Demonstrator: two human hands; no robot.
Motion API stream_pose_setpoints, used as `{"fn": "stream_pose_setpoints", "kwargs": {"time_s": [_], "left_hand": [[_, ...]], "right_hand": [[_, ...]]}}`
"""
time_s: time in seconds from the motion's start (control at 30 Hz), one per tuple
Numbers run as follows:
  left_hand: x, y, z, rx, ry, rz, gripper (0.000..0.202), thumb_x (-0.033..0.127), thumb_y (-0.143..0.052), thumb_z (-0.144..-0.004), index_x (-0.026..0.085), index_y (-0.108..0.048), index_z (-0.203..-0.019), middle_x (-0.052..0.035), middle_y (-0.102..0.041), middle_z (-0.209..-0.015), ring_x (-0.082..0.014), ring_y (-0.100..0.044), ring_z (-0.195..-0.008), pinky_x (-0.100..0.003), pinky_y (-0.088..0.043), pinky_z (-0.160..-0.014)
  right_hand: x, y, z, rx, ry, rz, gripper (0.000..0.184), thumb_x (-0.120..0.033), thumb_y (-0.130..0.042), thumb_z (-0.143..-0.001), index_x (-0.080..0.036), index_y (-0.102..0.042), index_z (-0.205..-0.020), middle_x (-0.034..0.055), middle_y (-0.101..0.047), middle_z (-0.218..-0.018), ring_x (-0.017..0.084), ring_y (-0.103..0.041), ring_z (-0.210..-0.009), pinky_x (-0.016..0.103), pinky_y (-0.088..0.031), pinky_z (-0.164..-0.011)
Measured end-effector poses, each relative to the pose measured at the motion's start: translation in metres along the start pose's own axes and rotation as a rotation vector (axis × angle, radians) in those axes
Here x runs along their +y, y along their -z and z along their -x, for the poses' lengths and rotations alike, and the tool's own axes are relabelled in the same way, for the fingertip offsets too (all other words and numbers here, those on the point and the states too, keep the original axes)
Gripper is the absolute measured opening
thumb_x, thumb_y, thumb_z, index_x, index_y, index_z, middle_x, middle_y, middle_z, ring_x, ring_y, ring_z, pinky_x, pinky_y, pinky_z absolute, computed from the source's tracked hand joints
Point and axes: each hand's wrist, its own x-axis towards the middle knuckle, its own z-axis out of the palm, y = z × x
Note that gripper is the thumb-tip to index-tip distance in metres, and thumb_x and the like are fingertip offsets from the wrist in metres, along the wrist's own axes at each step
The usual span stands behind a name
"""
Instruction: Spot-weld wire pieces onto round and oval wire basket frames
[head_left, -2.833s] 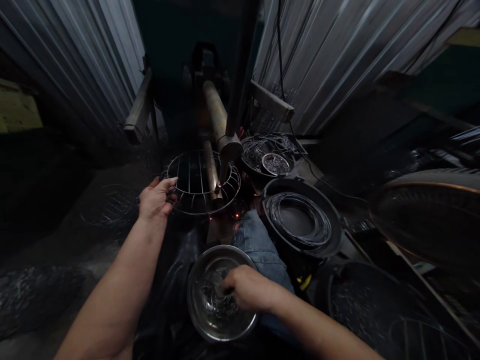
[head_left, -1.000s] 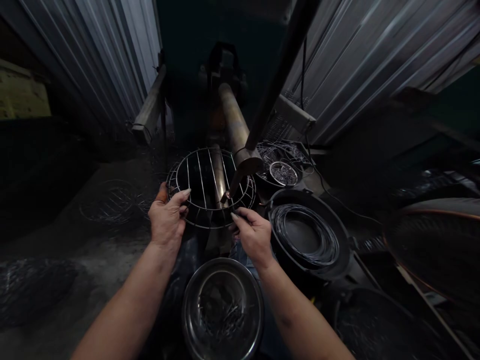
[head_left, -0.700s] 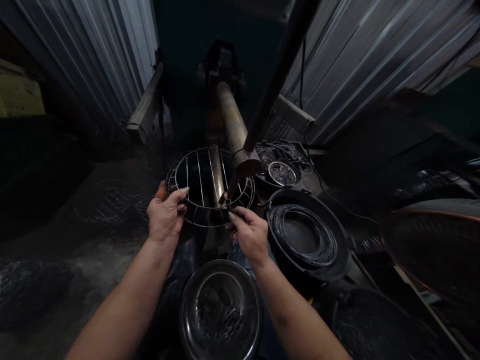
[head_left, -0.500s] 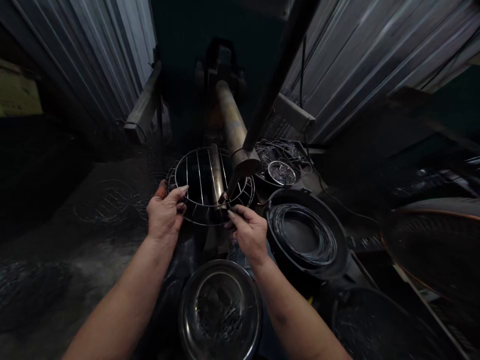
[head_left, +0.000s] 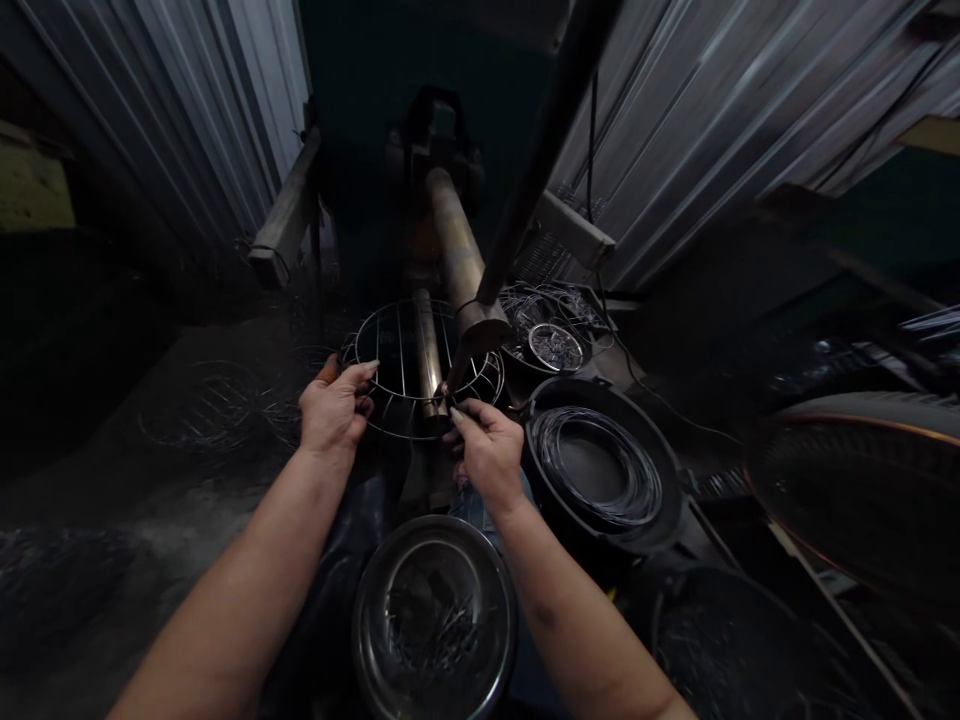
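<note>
A round wire rack [head_left: 403, 352] with parallel bars lies between the two metal electrode arms of what looks like a spot welder [head_left: 457, 250]. My left hand [head_left: 334, 410] is closed around the rack's left rim, thumb on top. Close to the electrode tips, my right hand [head_left: 487, 440] pinches at the near rim; what sits between its fingertips is too dark to make out. The lower arm [head_left: 427, 345] passes beneath the bars, and the upper electrode comes down on the near rim. Below my hands stands a steel bowl [head_left: 433, 540] with short metal pieces inside.
At right a black tub [head_left: 671, 500] holds coiled wire [head_left: 559, 440]. Behind it a small round dish [head_left: 555, 346] of metal bits sits among loose wires. More wire racks [head_left: 217, 405] lie on the floor at left. A dark bar [head_left: 547, 150] slants down from above.
The camera view has shifted slightly, moving most things a little to the left. Both hands keep their hold at the rack, which stays at the electrode tips.
</note>
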Motion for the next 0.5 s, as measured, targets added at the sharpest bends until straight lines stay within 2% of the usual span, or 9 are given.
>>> {"fn": "stream_pose_setpoints", "kwargs": {"time_s": [0.17,0.33,0.5], "left_hand": [[-0.002,0.000,-0.002,0.013,0.027,0.009,0.061,0.008,-0.079,-0.039,0.019,-0.051,-0.091,0.0063,-0.053,-0.056,-0.0064,-0.040,-0.045,-0.017,-0.020,-0.040],[0.002,-0.003,0.000,0.016,0.008,-0.004,0.059,0.007,-0.078,-0.038,0.019,-0.049,-0.087,0.0069,-0.053,-0.055,-0.0058,-0.039,-0.044,-0.016,-0.020,-0.039],[0.002,-0.002,0.000,-0.015,-0.012,-0.011,0.059,0.009,-0.079,-0.038,0.019,-0.049,-0.088,0.0075,-0.052,-0.054,-0.0057,-0.038,-0.044,-0.016,-0.021,-0.039]], "right_hand": [[0.011,0.013,0.002,-0.148,0.019,0.101,0.023,-0.031,-0.064,-0.077,-0.017,-0.069,-0.094,-0.0041,-0.059,-0.054,0.011,-0.052,-0.043,0.021,-0.043,-0.043],[0.014,0.016,-0.002,-0.122,0.027,0.076,0.020,-0.033,-0.067,-0.074,-0.017,-0.070,-0.086,-0.0022,-0.062,-0.056,0.011,-0.053,-0.044,0.021,-0.043,-0.043],[-0.002,0.009,-0.005,-0.194,-0.145,-0.092,0.023,-0.034,-0.070,-0.068,-0.015,-0.071,-0.081,-0.0027,-0.059,-0.047,0.009,-0.046,-0.035,0.019,-0.033,-0.034]]}}
